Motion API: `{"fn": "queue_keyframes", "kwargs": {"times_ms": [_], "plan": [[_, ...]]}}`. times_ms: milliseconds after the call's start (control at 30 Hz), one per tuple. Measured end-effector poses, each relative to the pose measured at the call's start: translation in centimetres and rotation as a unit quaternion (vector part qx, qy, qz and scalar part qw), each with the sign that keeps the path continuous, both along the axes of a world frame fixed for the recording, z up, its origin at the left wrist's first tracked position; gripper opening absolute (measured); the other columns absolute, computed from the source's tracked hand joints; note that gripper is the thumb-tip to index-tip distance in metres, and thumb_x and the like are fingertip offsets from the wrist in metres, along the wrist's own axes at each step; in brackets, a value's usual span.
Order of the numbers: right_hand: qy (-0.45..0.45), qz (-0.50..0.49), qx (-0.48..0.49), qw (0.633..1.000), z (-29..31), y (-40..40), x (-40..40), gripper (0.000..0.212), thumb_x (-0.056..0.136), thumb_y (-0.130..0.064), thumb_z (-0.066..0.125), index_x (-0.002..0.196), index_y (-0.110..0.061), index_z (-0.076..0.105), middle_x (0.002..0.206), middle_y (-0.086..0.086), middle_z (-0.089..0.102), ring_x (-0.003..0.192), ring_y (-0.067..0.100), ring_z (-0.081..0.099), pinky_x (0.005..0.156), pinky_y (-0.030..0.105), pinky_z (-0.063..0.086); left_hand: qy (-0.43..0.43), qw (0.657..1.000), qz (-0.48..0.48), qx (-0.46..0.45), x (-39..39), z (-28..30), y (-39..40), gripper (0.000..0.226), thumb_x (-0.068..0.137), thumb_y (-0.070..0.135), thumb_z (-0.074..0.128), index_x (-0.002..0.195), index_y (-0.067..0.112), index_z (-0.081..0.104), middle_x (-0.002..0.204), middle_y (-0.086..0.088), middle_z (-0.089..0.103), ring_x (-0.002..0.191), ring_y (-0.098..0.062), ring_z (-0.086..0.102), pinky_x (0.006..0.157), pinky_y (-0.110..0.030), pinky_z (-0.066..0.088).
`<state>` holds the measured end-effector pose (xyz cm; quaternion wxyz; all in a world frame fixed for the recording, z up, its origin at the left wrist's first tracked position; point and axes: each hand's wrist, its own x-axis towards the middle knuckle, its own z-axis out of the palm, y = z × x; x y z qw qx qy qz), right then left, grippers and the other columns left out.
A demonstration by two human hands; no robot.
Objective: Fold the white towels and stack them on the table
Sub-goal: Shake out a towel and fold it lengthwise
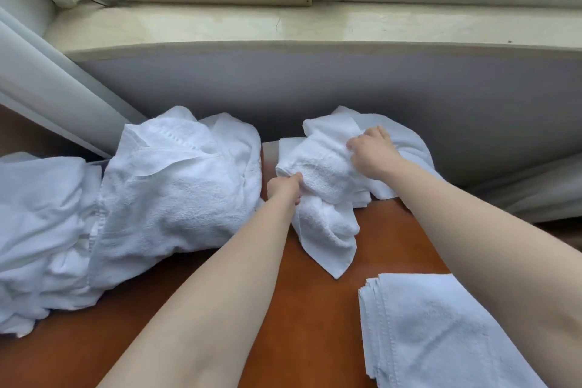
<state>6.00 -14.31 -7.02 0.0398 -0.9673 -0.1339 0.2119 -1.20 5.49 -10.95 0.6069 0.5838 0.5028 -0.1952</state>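
Observation:
A crumpled white towel (324,186) lies at the far side of the brown table (318,318), one corner hanging toward me. My left hand (285,187) grips its left side. My right hand (371,153) holds a bunch of the cloth at its top right. At the near right sits a neat stack of folded white towels (441,334), partly under my right forearm. A big heap of unfolded white towels (151,192) fills the left of the table.
A grey wall (378,88) rises just behind the table, with a beige window sill (283,25) and window frame above it. A white curtain (47,88) hangs at the far left. More white cloth (532,192) lies off the table's right edge.

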Motion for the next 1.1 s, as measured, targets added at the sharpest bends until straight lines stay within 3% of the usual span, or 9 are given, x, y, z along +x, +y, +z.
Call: {"fn": "queue_keyframes", "kwargs": {"times_ms": [100, 200, 300, 433, 567, 733, 900, 1000, 1100], "plan": [[0.028, 0.043, -0.078, 0.996, 1.0, 0.1, -0.4, 0.027, 0.090, -0.019, 0.041, 0.094, -0.014, 0.067, 0.089, 0.001, 0.064, 0.111, 0.025, 0.039, 0.109, 0.044, 0.024, -0.014, 1.000, -0.018, 0.005, 0.0, 0.0, -0.5, 0.032, 0.090, 0.031, 0.075, 0.106, 0.005, 0.064, 0.085, -0.009, 0.065, 0.065, -0.020, 0.056, 0.069, -0.031, 0.049], [0.047, 0.067, -0.101, 0.991, 1.8, -0.2, -1.4, 0.023, 0.087, -0.021, 0.043, 0.067, -0.016, 0.053, 0.072, -0.002, 0.054, 0.098, 0.022, 0.036, 0.098, 0.042, 0.027, -0.052, 0.998, -0.030, 0.026, -0.4, 0.6, -1.0, 0.019, 0.092, 0.029, 0.067, 0.097, 0.011, 0.063, 0.083, -0.006, 0.066, 0.070, -0.021, 0.061, 0.077, -0.036, 0.056], [0.059, 0.064, -0.065, 0.994, 2.1, -1.3, -2.4, 0.032, 0.090, -0.023, 0.043, 0.059, -0.016, 0.044, 0.071, -0.001, 0.046, 0.095, 0.022, 0.035, 0.086, 0.037, 0.025, -0.095, 0.994, -0.019, 0.045, -1.4, 1.6, -1.6, 0.018, 0.091, 0.027, 0.058, 0.091, 0.010, 0.064, 0.080, -0.001, 0.061, 0.076, -0.024, 0.059, 0.076, -0.037, 0.051], [0.071, -0.066, 0.174, 0.980, 2.7, -3.5, -3.8, 0.028, 0.091, -0.021, 0.044, 0.065, -0.012, 0.042, 0.072, 0.002, 0.044, 0.082, 0.018, 0.039, 0.071, 0.034, 0.028, -0.147, 0.986, 0.056, 0.052, -3.0, 4.0, -2.6, 0.019, 0.089, 0.024, 0.049, 0.090, 0.010, 0.063, 0.081, -0.002, 0.056, 0.079, -0.022, 0.052, 0.072, -0.036, 0.043], [0.041, -0.217, 0.420, 0.880, 6.3, -4.0, -5.6, 0.023, 0.074, -0.026, 0.041, 0.058, -0.019, 0.025, 0.054, -0.011, 0.021, 0.051, 0.007, 0.017, 0.047, 0.025, 0.015, -0.197, 0.977, 0.059, 0.058, -3.8, 7.7, -3.2, 0.032, 0.084, 0.033, 0.049, 0.097, 0.009, 0.065, 0.084, -0.002, 0.061, 0.083, -0.021, 0.058, 0.088, -0.049, 0.053], [0.025, -0.238, 0.526, 0.816, 11.7, -3.8, -6.6, 0.035, 0.086, -0.013, 0.043, 0.059, -0.019, 0.022, 0.056, -0.007, 0.022, 0.053, 0.009, 0.018, 0.052, 0.029, 0.015, -0.255, 0.963, 0.079, 0.031, -3.7, 13.4, -3.3, 0.029, 0.091, 0.040, 0.061, 0.089, 0.012, 0.062, 0.084, -0.002, 0.062, 0.081, -0.021, 0.060, 0.076, -0.036, 0.052], [0.181, -0.253, 0.526, 0.792, 14.7, -4.0, -8.4, 0.058, 0.091, -0.061, 0.062, 0.079, -0.005, 0.069, 0.072, 0.004, 0.068, 0.063, 0.016, 0.064, 0.060, 0.022, 0.050, -0.397, 0.903, 0.095, -0.130, -5.0, 16.2, -2.4, 0.025, 0.097, 0.031, 0.056, 0.105, 0.019, 0.076, 0.099, -0.002, 0.075, 0.090, -0.015, 0.071, 0.077, -0.029, 0.058], [0.211, -0.228, 0.488, 0.816, 13.1, -3.5, -10.3, 0.043, 0.095, -0.042, 0.066, 0.071, -0.008, 0.060, 0.070, 0.011, 0.060, 0.061, 0.021, 0.056, 0.061, 0.030, 0.044, -0.304, 0.932, 0.018, -0.196, -7.2, 14.0, -3.4, 0.032, 0.104, 0.023, 0.048, 0.128, 0.015, 0.068, 0.116, -0.007, 0.073, 0.104, -0.020, 0.071, 0.092, -0.037, 0.056], [0.186, -0.254, 0.452, 0.834, 11.2, -2.9, -11.9, 0.045, 0.097, -0.034, 0.062, 0.057, -0.024, 0.043, 0.060, -0.004, 0.048, 0.055, 0.013, 0.042, 0.053, 0.029, 0.031, -0.224, 0.942, -0.002, -0.252, -9.1, 11.7, -4.0, 0.046, 0.105, 0.045, 0.047, 0.117, 0.011, 0.075, 0.117, -0.011, 0.074, 0.110, -0.025, 0.070, 0.094, -0.039, 0.055]]}}
